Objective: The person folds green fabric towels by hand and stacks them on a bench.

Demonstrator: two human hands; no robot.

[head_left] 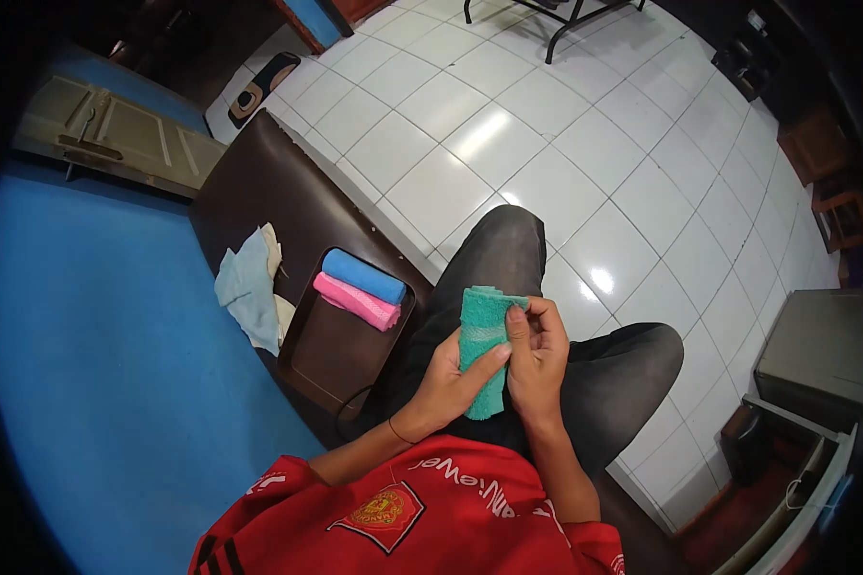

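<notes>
Above my lap, a green towel [484,331] is rolled into a short cylinder. My left hand [454,381] wraps its lower left side, thumb lying across the front. My right hand [537,359] pinches the towel's loose upper right edge between thumb and fingers. To the left, a brown tray [331,359] on the seat carries a rolled blue towel [362,275] and a rolled pink towel [357,301], side by side at its far end. Beside the tray lies a crumpled pale blue cloth [246,287], with a cream cloth [274,251] partly under it.
A dark brown padded bench [268,182] runs along my left against a blue wall [96,335]. White floor tiles [604,172] spread ahead. A black metal stand [556,38] is at the top, and a grey cabinet [820,345] stands at the right.
</notes>
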